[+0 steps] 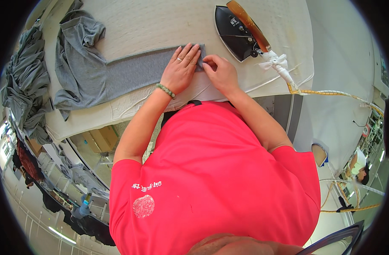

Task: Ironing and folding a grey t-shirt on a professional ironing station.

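A grey knit garment [137, 71] lies on the pale cloth-covered ironing table [147, 21]. One long, sleeve-like part stretches to the right in a flat strip, while the rest is bunched in loose folds at the left. My left hand [180, 71] presses flat on the strip near its right end, fingers stretched out. Beside it, my right hand [221, 73] has thumb and forefinger pinched at the strip's end edge. The exact hold is partly hidden by the fingers.
An iron [239, 34] with a brown handle stands on the table right of my hands. Its white-wrapped cord [283, 74] runs off to the right. More grey garments [28, 80] hang over the table's left edge. Below is a cardboard box [101, 139].
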The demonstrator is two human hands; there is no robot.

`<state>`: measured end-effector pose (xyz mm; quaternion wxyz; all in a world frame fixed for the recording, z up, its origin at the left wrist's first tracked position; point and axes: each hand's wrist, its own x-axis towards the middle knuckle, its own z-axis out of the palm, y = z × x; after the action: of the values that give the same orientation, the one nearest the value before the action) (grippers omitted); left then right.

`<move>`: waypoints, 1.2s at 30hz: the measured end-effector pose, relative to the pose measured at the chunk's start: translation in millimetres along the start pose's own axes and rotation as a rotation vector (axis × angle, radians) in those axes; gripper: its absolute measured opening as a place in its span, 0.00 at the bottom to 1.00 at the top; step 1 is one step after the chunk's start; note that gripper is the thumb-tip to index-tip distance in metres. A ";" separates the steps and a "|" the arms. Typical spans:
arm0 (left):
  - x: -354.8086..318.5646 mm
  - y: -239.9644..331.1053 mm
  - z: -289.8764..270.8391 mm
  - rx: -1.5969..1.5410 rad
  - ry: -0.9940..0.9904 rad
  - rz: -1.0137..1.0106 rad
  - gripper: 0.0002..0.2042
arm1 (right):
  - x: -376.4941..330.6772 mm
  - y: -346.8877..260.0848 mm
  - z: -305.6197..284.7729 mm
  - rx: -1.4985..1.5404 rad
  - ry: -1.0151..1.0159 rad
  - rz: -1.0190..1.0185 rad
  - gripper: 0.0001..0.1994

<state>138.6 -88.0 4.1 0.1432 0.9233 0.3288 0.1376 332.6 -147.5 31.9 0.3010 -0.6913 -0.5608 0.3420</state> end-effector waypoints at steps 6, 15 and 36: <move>-1.3 1.6 -4.9 0.054 -0.059 -0.025 0.28 | -3.5 -1.1 0.6 0.108 -0.017 0.087 0.09; -6.4 -6.8 -0.1 -0.058 -0.025 -0.052 0.28 | -5.5 7.2 3.6 0.125 0.003 0.027 0.07; 8.9 23.0 10.9 -0.054 0.076 -0.160 0.31 | -4.0 13.9 -18.4 -0.171 -0.100 -0.157 0.07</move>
<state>162.1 -101.2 3.6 0.1662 0.8838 0.4031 0.1695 354.9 -154.7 32.1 0.2384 -0.6504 -0.6548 0.3023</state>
